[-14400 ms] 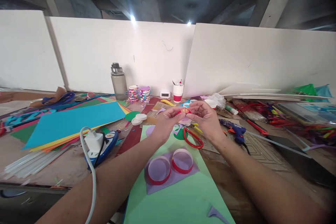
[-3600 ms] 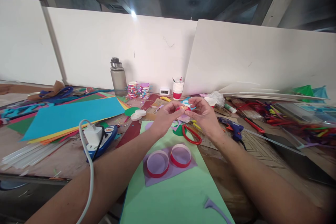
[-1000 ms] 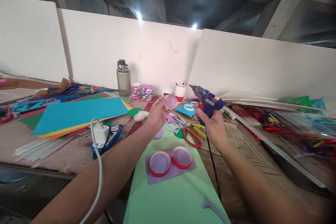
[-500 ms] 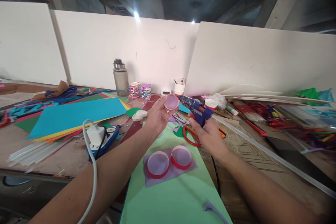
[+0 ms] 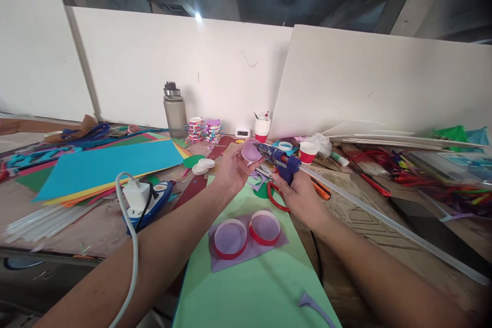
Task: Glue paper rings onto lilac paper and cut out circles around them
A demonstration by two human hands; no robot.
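Observation:
In my left hand [image 5: 232, 168] is a small round purple disc with a pale rim [image 5: 251, 152], tilted so its face is towards me. My right hand [image 5: 303, 197] grips a blue hot glue gun [image 5: 284, 160] with a long clear glue stick [image 5: 357, 205] trailing from its back. The gun's nozzle is at the disc's right edge; whether it touches cannot be made out. Below, two red-and-white paper rings [image 5: 230, 239] [image 5: 265, 228] stand on a purple sheet [image 5: 225, 265], which lies on a light green board [image 5: 261, 292].
Red-handled scissors [image 5: 274, 197] lie beyond the rings. At left are coloured sheets [image 5: 115, 169], spare glue sticks [image 5: 34, 223] and a power strip [image 5: 159, 202] with a white cable. A bottle [image 5: 175, 113], stacked decorated rings [image 5: 212, 131] and paper cups [image 5: 308, 152] stand behind.
The glue gun has moved left, bringing its nozzle from beside the purple disc to its right edge. My left hand keeps hold of the disc, and the view has shifted slightly.

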